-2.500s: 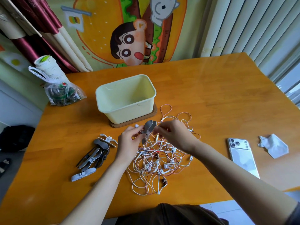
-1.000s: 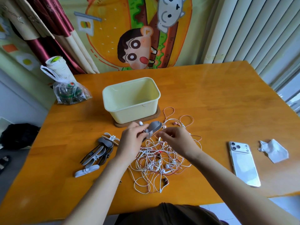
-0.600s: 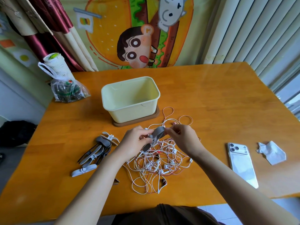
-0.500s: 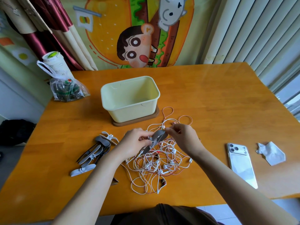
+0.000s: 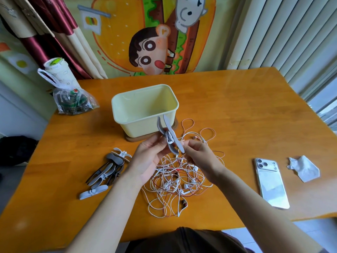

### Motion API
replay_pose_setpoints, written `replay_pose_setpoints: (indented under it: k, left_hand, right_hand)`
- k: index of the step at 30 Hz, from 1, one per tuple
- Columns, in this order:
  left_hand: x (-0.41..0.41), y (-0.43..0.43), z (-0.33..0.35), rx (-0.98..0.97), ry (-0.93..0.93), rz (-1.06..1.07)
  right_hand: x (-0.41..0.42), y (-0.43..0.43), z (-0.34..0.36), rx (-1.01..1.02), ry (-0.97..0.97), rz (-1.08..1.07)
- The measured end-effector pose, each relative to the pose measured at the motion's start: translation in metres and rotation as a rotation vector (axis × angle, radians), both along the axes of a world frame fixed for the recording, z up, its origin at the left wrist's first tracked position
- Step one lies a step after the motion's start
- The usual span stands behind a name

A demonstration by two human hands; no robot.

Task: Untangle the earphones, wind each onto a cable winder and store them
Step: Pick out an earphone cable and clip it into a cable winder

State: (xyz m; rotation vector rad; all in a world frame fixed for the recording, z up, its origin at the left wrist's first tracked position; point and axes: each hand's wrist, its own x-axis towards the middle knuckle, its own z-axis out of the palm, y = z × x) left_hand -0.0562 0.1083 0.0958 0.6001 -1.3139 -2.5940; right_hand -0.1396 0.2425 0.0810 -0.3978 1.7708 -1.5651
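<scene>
A grey cable winder (image 5: pixel 168 136) is held upright above the table, its two wings spread, with a few turns of white cable around its waist. My left hand (image 5: pixel 149 157) grips its lower part from the left. My right hand (image 5: pixel 198 157) pinches the white cable right beside the winder. Under both hands lies a tangled heap of white and reddish earphones (image 5: pixel 178 181). A pale yellow box (image 5: pixel 144 110) stands on a brown base just behind the winder.
Several spare grey and white winders (image 5: pixel 107 170) lie left of the heap. A white phone (image 5: pixel 270 181) and a crumpled tissue (image 5: pixel 303 168) lie on the right. A plastic bag (image 5: pixel 71 99) sits at the table's far left corner.
Both hands have lifted the winder up from the heap. It has turned from lying tilted to standing upright with its wings spread in front of the box.
</scene>
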Motion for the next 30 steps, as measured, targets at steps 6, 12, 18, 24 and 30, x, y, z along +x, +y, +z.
replay_pose_setpoints:
  k: [6,12,18,24,30]
  left_hand:
    - [0.000,-0.002,-0.011,-0.009,-0.106,0.230]
    - [0.011,-0.003,-0.026,-0.683,-0.270,0.349]
    - [0.014,-0.004,-0.039,-1.137,-0.276,0.181]
    - [0.020,-0.001,-0.033,-1.414,-0.167,-0.049]
    - [0.023,-0.003,-0.024,-1.324,-0.101,-0.164]
  right_hand:
    - [0.021,-0.008,-0.006,0.086,0.146,-0.024]
    - [0.033,-0.008,-0.001,0.138,0.338,0.084]
    - [0.032,0.003,0.007,0.221,0.445,0.168]
    - [0.018,0.020,0.019,0.296,0.560,0.196]
    - [-0.005,0.027,0.027,0.295,0.669,0.118]
